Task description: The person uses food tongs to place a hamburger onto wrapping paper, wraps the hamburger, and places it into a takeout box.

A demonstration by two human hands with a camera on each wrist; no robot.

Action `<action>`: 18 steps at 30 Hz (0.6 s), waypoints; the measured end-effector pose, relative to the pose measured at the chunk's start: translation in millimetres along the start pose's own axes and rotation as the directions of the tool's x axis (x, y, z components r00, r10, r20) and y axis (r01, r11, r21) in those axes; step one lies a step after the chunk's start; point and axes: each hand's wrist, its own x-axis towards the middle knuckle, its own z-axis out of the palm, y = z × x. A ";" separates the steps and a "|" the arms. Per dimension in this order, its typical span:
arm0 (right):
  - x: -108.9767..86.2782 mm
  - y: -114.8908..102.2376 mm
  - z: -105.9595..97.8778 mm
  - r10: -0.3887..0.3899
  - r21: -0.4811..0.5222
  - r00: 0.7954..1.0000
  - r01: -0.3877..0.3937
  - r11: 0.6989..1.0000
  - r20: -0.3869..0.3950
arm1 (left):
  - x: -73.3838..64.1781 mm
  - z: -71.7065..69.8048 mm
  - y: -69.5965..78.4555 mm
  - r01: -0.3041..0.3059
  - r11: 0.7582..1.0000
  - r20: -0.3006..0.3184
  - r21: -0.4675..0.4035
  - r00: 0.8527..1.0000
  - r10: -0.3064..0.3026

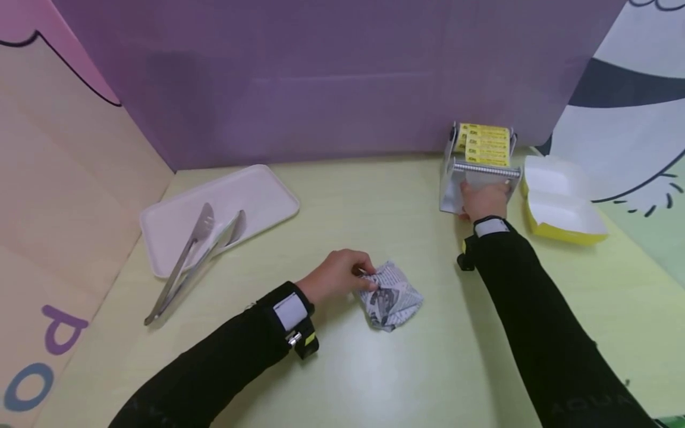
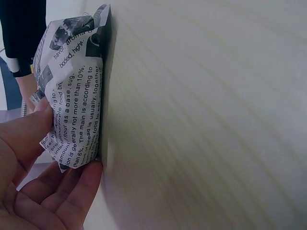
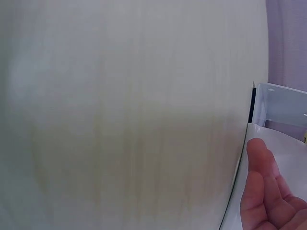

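Observation:
A small packet wrapped in newsprint paper lies on the table in front of the person. At its left side, the left hand pinches the paper edge between thumb and fingers. Close up in the left wrist view, the packet shows printed text, with the thumb on top and the fingertips low at its edge. The right hand reaches to the front of a grey metal label dispenser holding a roll of yellow labels. In the right wrist view, its fingers extend against the dispenser's pale front.
A white tray stands at the back left, with metal tongs resting across its front edge. Right of the dispenser, a yellow takeaway box with a white inside has its lid raised. A purple wall bounds the table behind.

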 end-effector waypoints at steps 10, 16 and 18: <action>-0.8 6.3 1.6 -0.009 -0.072 1.000 0.010 0.997 0.025 | -0.8 0.2 0.6 -0.003 1.000 -0.002 0.012 1.000 0.003; 4.1 11.4 1.0 -0.016 -0.110 0.999 0.021 0.994 0.052 | 0.2 0.5 0.8 -0.014 1.000 0.000 0.017 1.000 0.014; 4.9 12.6 0.4 -0.007 -0.112 0.998 0.014 0.994 0.064 | 0.7 0.8 0.9 -0.014 1.000 0.000 0.018 1.000 0.014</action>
